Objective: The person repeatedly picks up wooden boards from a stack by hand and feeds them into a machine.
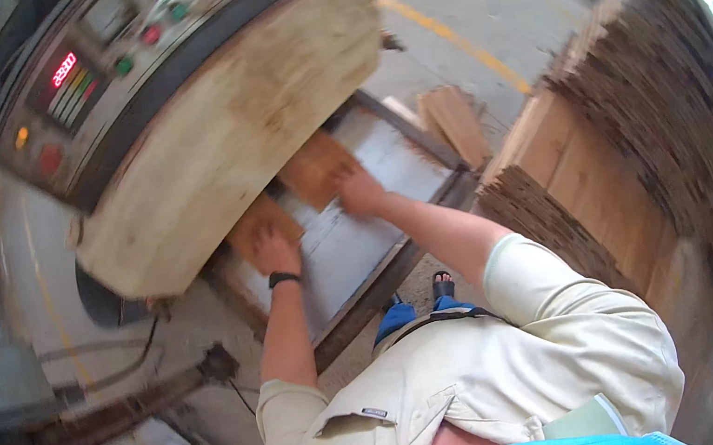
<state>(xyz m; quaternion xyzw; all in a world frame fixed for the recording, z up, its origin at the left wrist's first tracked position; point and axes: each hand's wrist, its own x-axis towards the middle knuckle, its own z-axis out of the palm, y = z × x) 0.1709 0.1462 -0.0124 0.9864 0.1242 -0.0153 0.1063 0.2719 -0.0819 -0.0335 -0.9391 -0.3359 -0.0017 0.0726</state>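
Note:
Two brown wooden boards (318,165) lie side by side on a pale metal table (350,242). Their far ends run under the pale, wood-coloured front panel (236,120) of a machine, so their full length is hidden. My left hand (274,249), below a black wristband, rests with fingers stretched out on the left board (248,226). Fingers extended, my right hand (360,192) presses on the near right corner of the other board. Motion blurs both hands a little.
Buttons and a lit red display fill the control panel (70,91) above the front panel. Tall stacks of thin boards (658,106) stand close on my right, with loose wood pieces (455,123) beyond the table. A rusty metal beam (124,412) and clutter lie at lower left.

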